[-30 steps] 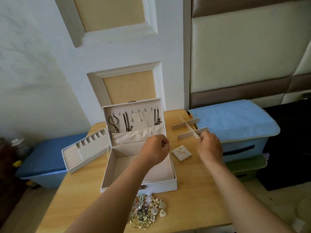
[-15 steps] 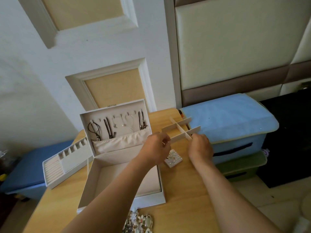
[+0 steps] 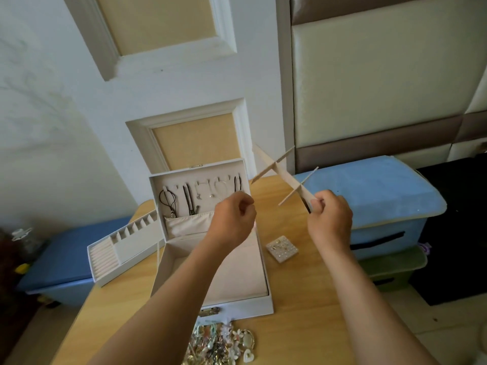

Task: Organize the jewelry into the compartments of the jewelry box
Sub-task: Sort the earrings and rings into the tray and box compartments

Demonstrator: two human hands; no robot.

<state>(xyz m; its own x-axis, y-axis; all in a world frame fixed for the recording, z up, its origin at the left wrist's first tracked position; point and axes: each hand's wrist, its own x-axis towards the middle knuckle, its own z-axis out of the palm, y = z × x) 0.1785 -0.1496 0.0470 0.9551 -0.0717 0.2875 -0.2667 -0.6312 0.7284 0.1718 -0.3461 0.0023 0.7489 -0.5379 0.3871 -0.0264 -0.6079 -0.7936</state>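
Note:
A white jewelry box (image 3: 264, 304) stands open on the wooden table (image 3: 303, 325), its lid upright with necklaces and cords (image 3: 189, 198) hanging inside. My right hand (image 3: 328, 218) pinches the near end of a beige cross-shaped divider (image 3: 283, 175) and holds it tilted in the air above the table. My left hand (image 3: 234, 219) hovers over the box with its fingers curled and nothing in it. A heap of jewelry (image 3: 224, 343) lies at the table's near edge. A small white earring card (image 3: 282, 248) sits right of the box.
The box's removed ring tray (image 3: 118, 248) rests at the table's left edge. Blue storage bins stand on both sides, one (image 3: 382, 196) at the right and one (image 3: 68, 256) at the left. A white panelled door (image 3: 168, 75) rises behind the table.
My right hand has lifted the divider off the table and tilted it upward. My left hand has drawn away from the divider. The view has shifted slightly.

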